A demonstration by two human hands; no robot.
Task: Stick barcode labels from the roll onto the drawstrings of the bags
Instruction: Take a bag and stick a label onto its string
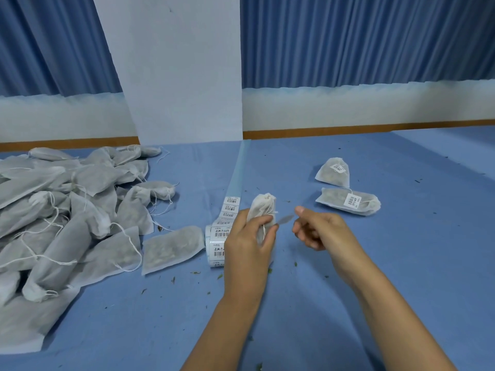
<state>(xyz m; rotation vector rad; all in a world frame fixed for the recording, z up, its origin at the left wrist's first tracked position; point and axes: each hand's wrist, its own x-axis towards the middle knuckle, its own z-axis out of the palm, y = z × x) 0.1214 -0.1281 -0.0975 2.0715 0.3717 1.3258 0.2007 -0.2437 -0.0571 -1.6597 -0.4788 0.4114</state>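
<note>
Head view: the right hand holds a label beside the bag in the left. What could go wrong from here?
1. The label pinched in the right hand looks loose and blurred; it may fold onto itself or stick to skin before reaching the drawstring.
2. The left hand grips the bag with the thin drawstring partly under its grip, so the label could land on cloth instead.
</note>
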